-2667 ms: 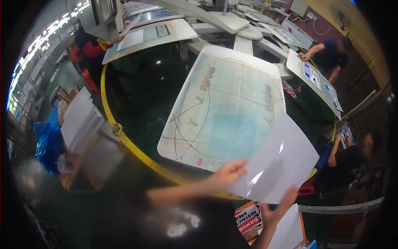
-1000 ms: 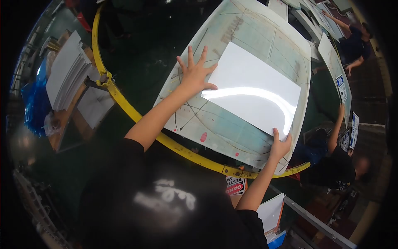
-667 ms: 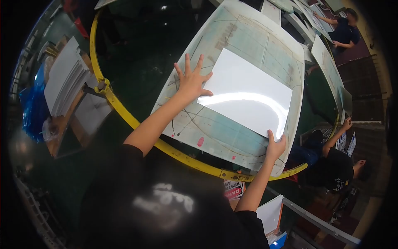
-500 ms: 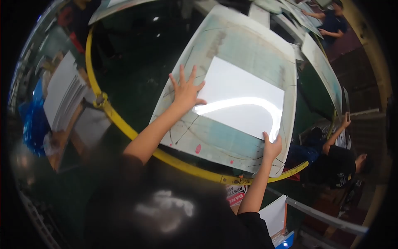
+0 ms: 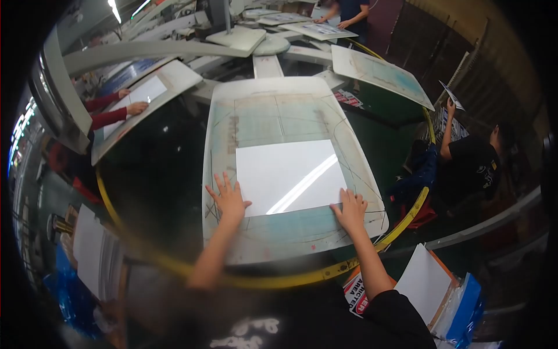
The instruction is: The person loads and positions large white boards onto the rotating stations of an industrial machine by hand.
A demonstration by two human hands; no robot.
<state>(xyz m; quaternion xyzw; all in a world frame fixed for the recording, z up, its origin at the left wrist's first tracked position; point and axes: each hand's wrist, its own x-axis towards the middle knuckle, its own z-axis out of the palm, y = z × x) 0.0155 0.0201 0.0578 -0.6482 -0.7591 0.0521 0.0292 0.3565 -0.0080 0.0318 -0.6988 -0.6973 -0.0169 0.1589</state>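
A glossy white sheet (image 5: pixel 279 166) lies flat on a pale, blue-stained platen (image 5: pixel 273 238). My left hand (image 5: pixel 231 202) is spread open at the sheet's lower left corner, its thumb by the edge. At the lower right corner rests my right hand (image 5: pixel 351 213), fingers stretched out and thumb near the sheet's edge. Neither hand grips anything. A band of reflected light crosses the sheet.
A yellow ring rail (image 5: pixel 273 281) curves around the platens. Stacked white sheets (image 5: pixel 96 256) stand at left, more sheets (image 5: pixel 424 279) at lower right. Co-workers' hands (image 5: pixel 137 108) touch another platen at left. A person (image 5: pixel 476 166) at right holds a panel (image 5: pixel 452 96).
My head view has turned, so the platen and sheet now appear straighter and lower. Both hands stay at the sheet's near corners, and the right fingers are more spread.
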